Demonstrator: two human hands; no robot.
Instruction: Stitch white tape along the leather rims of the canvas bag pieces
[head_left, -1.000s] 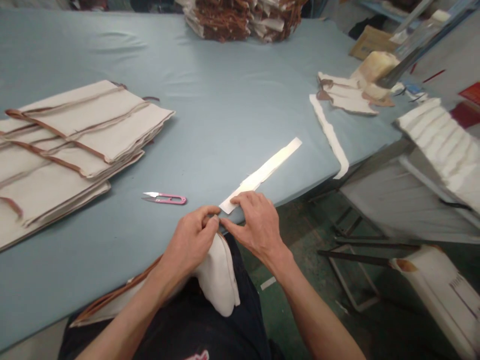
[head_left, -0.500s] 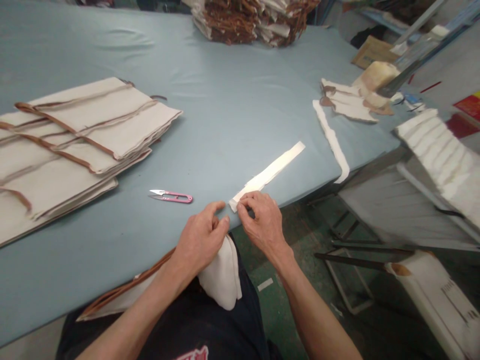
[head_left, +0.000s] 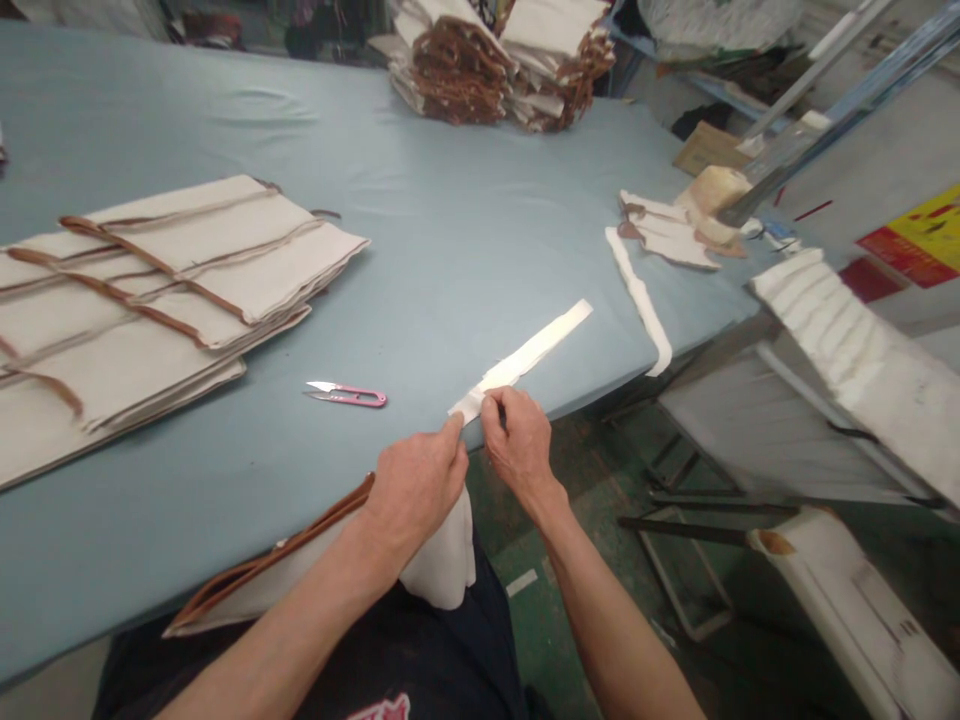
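Observation:
A narrow stack of pale, cream-white strips [head_left: 536, 348] lies slantwise near the table's front edge. My left hand [head_left: 420, 480] has its fingers curled, with the index fingertip pressed on the strips' near end. My right hand [head_left: 519, 440] pinches at the strips with thumb and index finger just beside it; whether one strip is lifted free is too small to tell. On my lap, under my left forearm, rests a white cloth piece with brown edging [head_left: 292, 560], partly hidden by the arm. Pink-handled thread snips [head_left: 346, 394] lie on the table left of my hands.
Stacked off-white cloth panels with brown binding [head_left: 187, 270] cover the table's left side. Bundles of similar pieces [head_left: 457, 75] stand at the back. A white rolled strip [head_left: 639, 300] and cloth scraps [head_left: 667, 232] lie to the right. Beyond the edge stands a metal-framed stand [head_left: 720, 420].
My left index finger has come down onto the strips' near end. My right hand stays pinched at the strips. The view has tilted up slightly.

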